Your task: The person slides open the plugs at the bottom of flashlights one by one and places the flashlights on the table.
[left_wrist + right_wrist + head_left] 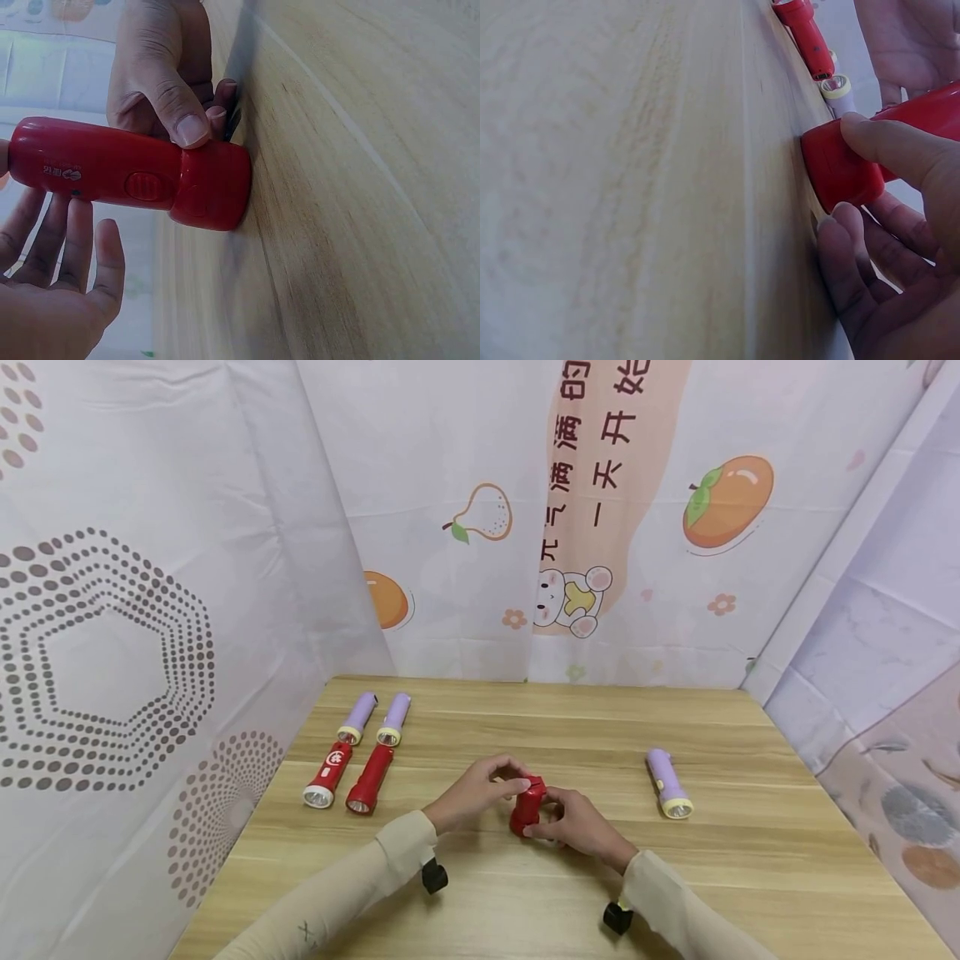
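A red flashlight [527, 810] stands upright between both hands, its wide head down at the tabletop. My left hand [477, 792] holds the tail end at the top, the thumb on the near side. In the left wrist view, fingers of the left hand [67, 277] reach along the flashlight body [105, 161], which has a switch and a small white logo. Lower down, my right hand [581, 824] grips the head. The right wrist view has its thumb across the flashlight head [840, 165], with the right hand's fingers [847, 255] curled beneath.
At the wooden table's [705, 893] left lie two purple flashlights [358, 717] [393, 720] in a back row, and two red flashlights [330, 774] [371, 779] in front. Another purple flashlight [667, 782] lies to the right. Printed curtains [435, 443] hang behind and beside the table.
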Demonstrator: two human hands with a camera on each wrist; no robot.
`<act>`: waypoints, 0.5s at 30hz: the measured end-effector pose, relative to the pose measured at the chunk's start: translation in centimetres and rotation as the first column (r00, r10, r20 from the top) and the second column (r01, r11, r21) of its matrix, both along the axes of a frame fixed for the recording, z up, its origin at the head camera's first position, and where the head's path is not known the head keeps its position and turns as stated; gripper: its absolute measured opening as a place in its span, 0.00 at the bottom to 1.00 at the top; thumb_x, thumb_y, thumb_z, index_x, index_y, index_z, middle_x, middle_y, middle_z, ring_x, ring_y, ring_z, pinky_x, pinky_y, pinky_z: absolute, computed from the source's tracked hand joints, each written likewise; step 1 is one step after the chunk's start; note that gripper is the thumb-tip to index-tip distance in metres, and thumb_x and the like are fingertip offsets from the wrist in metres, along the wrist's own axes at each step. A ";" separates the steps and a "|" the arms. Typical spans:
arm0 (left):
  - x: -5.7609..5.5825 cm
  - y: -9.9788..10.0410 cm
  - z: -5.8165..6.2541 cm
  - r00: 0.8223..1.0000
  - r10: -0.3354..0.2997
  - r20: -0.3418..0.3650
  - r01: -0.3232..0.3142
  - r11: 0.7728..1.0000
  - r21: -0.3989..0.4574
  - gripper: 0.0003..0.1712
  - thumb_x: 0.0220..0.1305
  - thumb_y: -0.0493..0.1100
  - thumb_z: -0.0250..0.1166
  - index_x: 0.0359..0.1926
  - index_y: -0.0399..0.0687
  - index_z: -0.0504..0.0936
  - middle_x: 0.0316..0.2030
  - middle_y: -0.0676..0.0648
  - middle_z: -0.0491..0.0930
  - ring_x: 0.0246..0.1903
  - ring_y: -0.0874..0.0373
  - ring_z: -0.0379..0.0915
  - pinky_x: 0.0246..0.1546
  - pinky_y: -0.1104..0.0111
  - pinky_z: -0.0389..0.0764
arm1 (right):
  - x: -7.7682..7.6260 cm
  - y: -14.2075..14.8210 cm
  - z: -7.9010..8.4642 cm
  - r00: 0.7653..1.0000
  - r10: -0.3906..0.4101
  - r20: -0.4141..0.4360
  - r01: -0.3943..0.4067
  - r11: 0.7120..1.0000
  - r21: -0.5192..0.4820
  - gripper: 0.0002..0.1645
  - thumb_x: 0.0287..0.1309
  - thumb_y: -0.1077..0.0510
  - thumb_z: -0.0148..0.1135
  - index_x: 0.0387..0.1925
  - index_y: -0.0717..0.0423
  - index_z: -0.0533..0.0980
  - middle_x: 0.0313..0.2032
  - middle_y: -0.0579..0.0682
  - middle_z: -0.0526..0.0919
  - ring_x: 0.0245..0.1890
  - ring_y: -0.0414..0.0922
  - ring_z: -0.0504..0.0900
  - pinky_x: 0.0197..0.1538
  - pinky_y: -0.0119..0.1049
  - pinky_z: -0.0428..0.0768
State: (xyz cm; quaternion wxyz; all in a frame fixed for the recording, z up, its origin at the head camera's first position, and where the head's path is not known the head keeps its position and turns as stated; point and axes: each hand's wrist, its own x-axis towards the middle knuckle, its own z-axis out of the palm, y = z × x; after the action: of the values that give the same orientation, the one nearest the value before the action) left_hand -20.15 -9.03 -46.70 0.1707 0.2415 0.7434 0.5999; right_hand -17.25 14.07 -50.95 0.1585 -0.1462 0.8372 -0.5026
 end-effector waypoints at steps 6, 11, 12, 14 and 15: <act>0.0 0.0 0.1 1.000 0.002 0.002 -0.002 1.000 0.008 0.11 0.72 0.49 0.67 0.50 0.52 0.84 0.46 0.52 0.83 0.45 0.54 0.77 0.50 0.43 0.80 | 0.0 0.0 0.1 1.000 -0.006 0.002 0.006 1.000 0.012 0.34 0.55 0.48 0.79 0.60 0.55 0.79 0.39 0.49 0.85 0.26 0.44 0.78 0.26 0.36 0.80; 0.0 0.0 0.2 1.000 0.005 0.004 -0.005 1.000 0.012 0.11 0.71 0.49 0.67 0.49 0.52 0.84 0.46 0.52 0.83 0.45 0.54 0.77 0.50 0.43 0.80 | -0.1 0.0 0.0 1.000 -0.009 0.003 0.009 1.000 0.012 0.35 0.55 0.48 0.80 0.60 0.57 0.78 0.38 0.49 0.85 0.25 0.44 0.78 0.25 0.36 0.80; 0.0 0.1 0.1 1.000 0.006 0.003 -0.006 1.000 0.014 0.10 0.71 0.49 0.67 0.49 0.51 0.84 0.46 0.52 0.83 0.45 0.54 0.77 0.50 0.43 0.80 | -0.1 0.0 -0.1 1.000 -0.009 0.002 0.009 1.000 0.014 0.35 0.54 0.48 0.80 0.60 0.56 0.78 0.38 0.49 0.85 0.25 0.44 0.77 0.25 0.36 0.80; 0.0 0.1 0.1 1.000 0.008 0.000 -0.008 1.000 0.014 0.10 0.71 0.49 0.67 0.48 0.51 0.84 0.45 0.51 0.83 0.44 0.54 0.76 0.50 0.43 0.80 | -0.1 0.0 -0.1 1.000 -0.010 0.001 0.010 1.000 0.014 0.35 0.54 0.48 0.80 0.61 0.56 0.78 0.38 0.49 0.84 0.25 0.44 0.77 0.25 0.36 0.80; 0.0 0.1 0.1 1.000 0.009 -0.002 -0.009 1.000 0.014 0.10 0.71 0.49 0.67 0.48 0.51 0.84 0.45 0.51 0.83 0.44 0.54 0.76 0.50 0.43 0.80 | -0.1 0.0 -0.1 1.000 -0.009 0.001 0.009 1.000 0.013 0.35 0.54 0.48 0.80 0.61 0.56 0.78 0.38 0.49 0.85 0.25 0.44 0.77 0.25 0.36 0.80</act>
State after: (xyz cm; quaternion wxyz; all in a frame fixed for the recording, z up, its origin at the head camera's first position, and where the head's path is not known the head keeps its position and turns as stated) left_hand -20.18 -8.90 -46.56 0.1656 0.2402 0.7403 0.6057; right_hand -17.35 14.03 -51.04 0.1574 -0.1410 0.8411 -0.4979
